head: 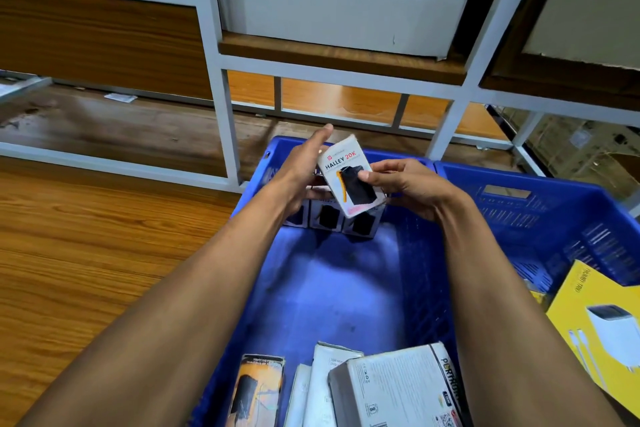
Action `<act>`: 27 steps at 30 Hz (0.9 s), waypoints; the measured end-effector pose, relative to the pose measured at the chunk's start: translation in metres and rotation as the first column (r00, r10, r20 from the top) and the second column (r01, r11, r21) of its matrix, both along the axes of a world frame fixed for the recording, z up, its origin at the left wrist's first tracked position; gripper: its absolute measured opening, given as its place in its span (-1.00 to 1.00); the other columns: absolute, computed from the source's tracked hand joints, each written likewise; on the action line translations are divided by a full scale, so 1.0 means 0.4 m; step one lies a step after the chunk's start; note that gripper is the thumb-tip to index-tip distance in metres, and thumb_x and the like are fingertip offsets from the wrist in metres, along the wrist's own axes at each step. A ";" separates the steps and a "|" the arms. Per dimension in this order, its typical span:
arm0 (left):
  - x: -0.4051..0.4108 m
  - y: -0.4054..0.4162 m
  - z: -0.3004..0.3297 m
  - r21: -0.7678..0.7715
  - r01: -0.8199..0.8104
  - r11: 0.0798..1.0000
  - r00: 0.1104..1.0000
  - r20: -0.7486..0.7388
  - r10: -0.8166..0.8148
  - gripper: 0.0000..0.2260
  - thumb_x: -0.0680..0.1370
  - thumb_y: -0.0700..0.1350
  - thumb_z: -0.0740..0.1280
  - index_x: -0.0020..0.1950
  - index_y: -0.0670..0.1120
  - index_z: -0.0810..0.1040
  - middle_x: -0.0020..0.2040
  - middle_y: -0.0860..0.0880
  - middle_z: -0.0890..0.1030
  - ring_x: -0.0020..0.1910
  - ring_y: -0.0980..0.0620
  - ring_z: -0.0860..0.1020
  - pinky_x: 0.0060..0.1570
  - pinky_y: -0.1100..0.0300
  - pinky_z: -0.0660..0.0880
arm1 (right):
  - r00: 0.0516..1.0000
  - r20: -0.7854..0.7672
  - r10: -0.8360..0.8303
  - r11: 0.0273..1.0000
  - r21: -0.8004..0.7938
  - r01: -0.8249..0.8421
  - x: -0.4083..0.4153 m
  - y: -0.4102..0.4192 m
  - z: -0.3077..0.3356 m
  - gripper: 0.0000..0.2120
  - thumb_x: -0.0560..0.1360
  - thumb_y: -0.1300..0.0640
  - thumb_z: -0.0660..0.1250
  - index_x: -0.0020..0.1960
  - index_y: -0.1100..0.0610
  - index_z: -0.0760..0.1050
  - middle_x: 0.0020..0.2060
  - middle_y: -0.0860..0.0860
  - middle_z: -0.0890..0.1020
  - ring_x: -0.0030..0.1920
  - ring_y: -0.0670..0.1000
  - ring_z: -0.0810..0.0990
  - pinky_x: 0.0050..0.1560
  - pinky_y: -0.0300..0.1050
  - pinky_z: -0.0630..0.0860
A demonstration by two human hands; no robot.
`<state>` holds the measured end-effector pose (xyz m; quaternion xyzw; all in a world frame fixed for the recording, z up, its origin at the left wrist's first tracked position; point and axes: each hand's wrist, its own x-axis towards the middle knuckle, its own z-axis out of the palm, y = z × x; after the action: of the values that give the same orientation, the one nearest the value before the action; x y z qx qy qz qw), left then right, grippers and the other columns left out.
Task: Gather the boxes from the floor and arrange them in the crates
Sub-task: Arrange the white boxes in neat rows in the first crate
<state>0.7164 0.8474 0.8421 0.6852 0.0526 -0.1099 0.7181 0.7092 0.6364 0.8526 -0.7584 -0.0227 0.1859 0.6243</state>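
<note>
Head view looks down past both your forearms onto a wooden floor (69, 236) on the left and two blue crates set side by side. Your left hand (304, 166) reaches over the far end of the near crate (329, 288) with its fingers straight and its thumb stretched up; the palm lies along the left edge of the white box (349, 180) printed "HALLEY 20K". That box is up in the air, tilted, above the crate's far end. Under it, a row of white boxes (329, 217) with dark pictures stands against the crate's far wall; how many there are you cannot tell, since your hands cover part of the row. Your right hand (405, 184) grips the raised box from the right, thumb pressed on its printed face and fingers curled behind it.

Closer to you, at the near end of the same crate, loose boxes lie at angles: a black and orange box (256, 388) on the left, thin white boxes (322, 385) beside it, and a grey-white box (398, 388) with small print overlapping them. Right of that, the second crate (540, 215) holds a yellow box (602, 329) showing a white charger. Beyond the crates stands a white metal rack (225, 55) with wooden shelves, carrying a long white carton (343, 10).
</note>
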 end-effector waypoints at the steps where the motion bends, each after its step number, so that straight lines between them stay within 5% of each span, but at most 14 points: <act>1: -0.001 -0.004 0.002 0.003 -0.004 1.000 1.000 0.017 0.004 -0.56 0.65 0.31 0.21 0.05 -0.03 0.61 -0.29 0.02 0.70 -0.09 -0.05 0.69 0.04 -0.02 0.65 | 1.000 0.002 0.004 1.000 -0.027 -0.004 0.002 0.000 -0.003 -0.69 0.39 0.11 0.59 0.10 0.14 0.67 -0.02 0.04 0.76 -0.05 -0.03 0.69 -0.06 -0.14 0.55; 6: -0.001 -0.004 0.005 0.053 -0.030 0.998 0.992 0.122 0.023 -0.61 0.61 0.21 0.16 0.13 -0.01 0.63 -0.14 -0.02 0.69 -0.11 -0.02 0.61 0.05 -0.01 0.51 | 0.999 0.000 0.037 0.992 -0.123 -0.037 0.018 0.022 -0.031 -0.67 0.38 0.22 0.63 0.09 0.12 0.63 -0.07 0.00 0.73 -0.15 -0.07 0.63 -0.03 -0.05 0.50; 8: 0.003 0.000 0.000 0.231 -0.031 0.972 0.978 0.206 -0.018 -0.56 0.55 0.24 0.15 0.09 -0.04 0.64 0.04 -0.07 0.71 0.04 -0.10 0.63 0.19 -0.11 0.51 | 0.999 -0.013 0.045 0.990 -0.133 -0.047 0.020 0.043 -0.043 -0.56 0.38 0.29 0.62 0.20 0.20 0.57 -0.05 0.08 0.72 -0.13 0.00 0.65 -0.09 -0.05 0.57; 11: -0.005 0.003 -0.020 0.700 -0.131 0.702 0.906 0.372 -0.203 -0.42 0.58 0.39 0.09 0.26 0.02 0.60 0.26 -0.08 0.62 0.27 -0.16 0.45 0.33 -0.18 0.40 | 0.996 -0.063 0.061 0.996 -0.067 -0.065 0.020 0.068 -0.063 -0.50 0.39 0.46 0.54 0.28 0.36 0.48 -0.07 0.23 0.65 -0.10 0.18 0.61 -0.06 0.04 0.59; 13: -0.011 0.010 -0.032 0.826 -0.185 0.533 0.873 0.387 -0.297 -0.21 0.47 0.57 0.06 0.42 0.04 0.52 0.30 -0.06 0.58 0.30 -0.14 0.41 0.31 -0.18 0.41 | 0.995 -0.053 0.089 0.990 -0.103 -0.094 0.025 0.073 -0.073 -0.56 0.37 0.51 0.50 0.22 0.37 0.53 -0.11 0.25 0.62 -0.13 0.15 0.62 -0.05 0.04 0.61; 17: -0.004 0.058 -0.052 0.862 -0.153 0.482 0.831 0.376 -0.409 -0.23 0.42 0.58 0.22 0.48 0.13 0.45 0.24 -0.04 0.54 0.28 -0.10 0.47 0.29 -0.12 0.46 | 0.991 -0.044 0.130 0.979 -0.155 -0.135 0.034 0.087 -0.089 -0.55 0.36 0.53 0.48 0.21 0.29 0.57 -0.09 0.23 0.67 -0.06 0.15 0.69 0.17 0.20 0.65; 21: -0.001 0.089 -0.060 0.913 -0.103 0.395 0.813 0.306 -0.496 -0.49 0.54 0.36 0.37 0.42 0.17 0.52 0.11 -0.03 0.49 0.24 -0.14 0.49 0.20 0.01 0.40 | 0.985 -0.134 0.106 0.983 -0.135 -0.124 0.043 0.097 -0.096 -0.62 0.46 0.50 0.44 0.21 0.29 0.45 -0.08 0.24 0.70 0.01 0.20 0.75 0.11 0.06 0.69; 25: 0.001 0.094 -0.072 0.965 -0.054 0.256 0.833 0.185 -0.522 -0.56 0.57 0.25 0.41 0.42 0.17 0.54 0.27 -0.09 0.50 0.30 -0.22 0.44 0.27 -0.11 0.43 | 0.971 -0.175 0.161 0.968 -0.163 -0.190 0.044 0.110 -0.108 -0.84 0.54 0.49 0.33 0.11 0.39 0.52 -0.04 0.30 0.65 0.07 0.18 0.72 -0.01 -0.12 0.69; 27: 0.000 0.092 -0.076 0.980 -0.036 0.196 0.837 0.136 -0.529 -0.57 0.59 0.21 0.41 0.44 0.17 0.52 0.35 -0.10 0.47 0.33 -0.23 0.40 0.31 -0.16 0.42 | 0.966 -0.174 0.193 0.944 -0.238 -0.231 0.050 0.117 -0.123 -0.78 0.54 0.47 0.34 0.17 0.49 0.51 -0.05 0.28 0.61 0.04 0.14 0.65 0.01 -0.10 0.62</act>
<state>0.7162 0.8841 0.8119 0.9790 -0.1744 -0.0107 0.1048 0.7292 0.6833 0.8035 -0.8097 -0.0335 0.3094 0.4975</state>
